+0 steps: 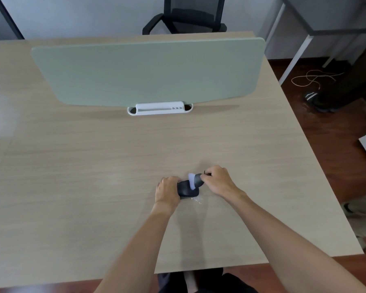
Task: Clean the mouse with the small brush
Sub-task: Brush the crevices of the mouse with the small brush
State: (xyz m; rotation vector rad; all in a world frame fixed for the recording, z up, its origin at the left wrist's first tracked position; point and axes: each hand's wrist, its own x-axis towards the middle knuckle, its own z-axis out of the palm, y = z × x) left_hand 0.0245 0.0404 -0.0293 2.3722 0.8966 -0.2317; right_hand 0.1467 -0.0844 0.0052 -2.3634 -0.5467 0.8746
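A black mouse lies on the wooden desk, near its front edge. My left hand grips the mouse's left side and holds it down. My right hand holds a small brush with a dark handle and pale bristles. The bristles rest on the top of the mouse, toward its right end. My fingers hide most of the brush handle.
A pale green divider panel stands across the desk in a white base. A small clear scrap lies just right of the mouse. A black office chair sits behind the desk. Cables and a sandal lie on the floor at right.
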